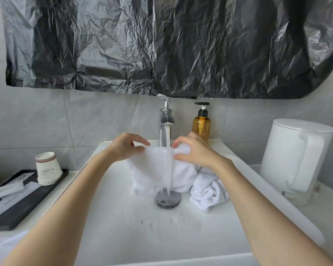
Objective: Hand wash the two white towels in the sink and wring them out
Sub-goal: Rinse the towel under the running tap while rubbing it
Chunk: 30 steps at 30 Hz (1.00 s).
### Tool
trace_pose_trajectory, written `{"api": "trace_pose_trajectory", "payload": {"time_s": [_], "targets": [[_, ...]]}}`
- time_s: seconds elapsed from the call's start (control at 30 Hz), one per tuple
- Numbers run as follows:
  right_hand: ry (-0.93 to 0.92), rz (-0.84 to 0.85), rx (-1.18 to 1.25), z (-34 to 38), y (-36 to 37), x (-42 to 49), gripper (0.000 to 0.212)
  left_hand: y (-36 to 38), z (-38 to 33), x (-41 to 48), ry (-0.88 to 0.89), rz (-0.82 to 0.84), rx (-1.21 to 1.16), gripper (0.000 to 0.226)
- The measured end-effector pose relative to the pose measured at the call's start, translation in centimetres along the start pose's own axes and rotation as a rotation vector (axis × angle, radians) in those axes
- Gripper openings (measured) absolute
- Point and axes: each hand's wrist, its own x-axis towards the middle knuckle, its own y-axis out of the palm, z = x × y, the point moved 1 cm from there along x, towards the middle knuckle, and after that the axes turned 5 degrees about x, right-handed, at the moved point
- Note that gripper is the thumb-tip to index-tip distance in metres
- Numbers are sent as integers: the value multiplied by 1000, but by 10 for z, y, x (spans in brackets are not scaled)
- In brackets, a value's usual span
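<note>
Grey wall tiles run behind a white sink [113, 217], with a crumpled black plastic sheet [161, 45] hung above. The faucet [165, 120] at the far rim runs a stream onto the drain [167, 199]. The left hand [126, 146] and right hand [192, 150] each pinch the top edge of a white towel [154, 169], fingers curled on it, holding it spread just behind the stream. The second towel [208, 191] lies bunched in the basin, right of the drain. An amber pump bottle [201, 125] and white kettle [292, 156] stand right; paper cups [46, 169] sit on a black tray [27, 204] left.
</note>
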Motion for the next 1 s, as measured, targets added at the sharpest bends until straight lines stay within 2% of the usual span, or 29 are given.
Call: {"api": "trace_pose_trajectory", "payload": {"time_s": [0.13, 0.23, 0.27, 0.33, 0.37, 0.5, 0.6, 0.7, 0.8, 0.9, 1.0], "targets": [[-104, -192, -39, 6, -7, 4, 16, -10, -1, 3, 124, -256, 121, 16], [-79, -281, 196, 9, -13, 9, 13, -11, -11, 3, 78, -335, 143, 15], [-59, -297, 281, 10, -12, 10, 15, -7, -13, 3, 22, -287, 49, 14], [5, -313, 386, 14, -8, 12, 22, 9, -14, 1, -89, -125, -357, 18], [45, -331, 426, 15, -4, 12, 25, 19, -16, 0, -153, -95, -546, 21], [171, -470, 721, 26, 15, 14, 23, 56, -36, 3, -385, -159, -920, 28], [172, -529, 794, 41, 31, 13, 26, 65, -59, 7, -366, -230, -1131, 22], [92, -556, 568, 47, 48, 10, 25, 71, -66, 3, -320, -242, -1030, 24], [89, -585, 431, 48, 57, 10, 25, 72, -70, 0, -287, -263, -877, 36], [127, -580, 303, 48, 57, 18, 24, 73, -68, 5, -344, -246, -682, 35], [126, -556, 129, 44, 57, 21, 26, 75, -66, 9, -310, -197, -548, 33]]}}
